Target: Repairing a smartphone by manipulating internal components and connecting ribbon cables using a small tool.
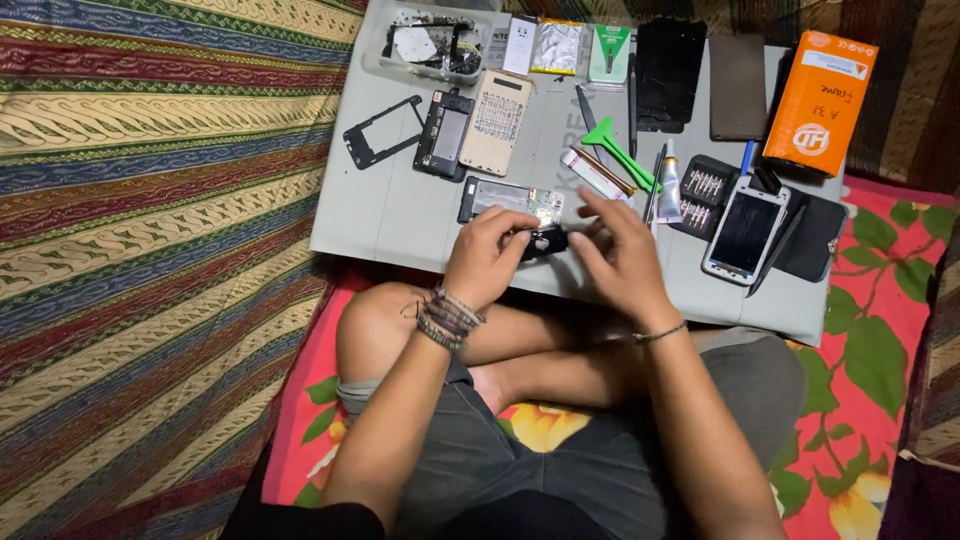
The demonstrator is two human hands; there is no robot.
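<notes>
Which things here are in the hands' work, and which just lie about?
In hand: small black part, pinched by left hand; right hand beside it.
Lying about: orange box, green pry tool, white phone, clear tray.

Place: a home turned phone-repair spot, worked on the floor.
Seat: striped cloth [150, 200] at left, floral mat [880, 330] at right, person cross-legged.
Bench: low grey board [400, 215].
Signs: opened phones [745, 232], screwdriver bits [700, 190], green pry tool [615, 145], parts tray [430, 45] far left.
</notes>
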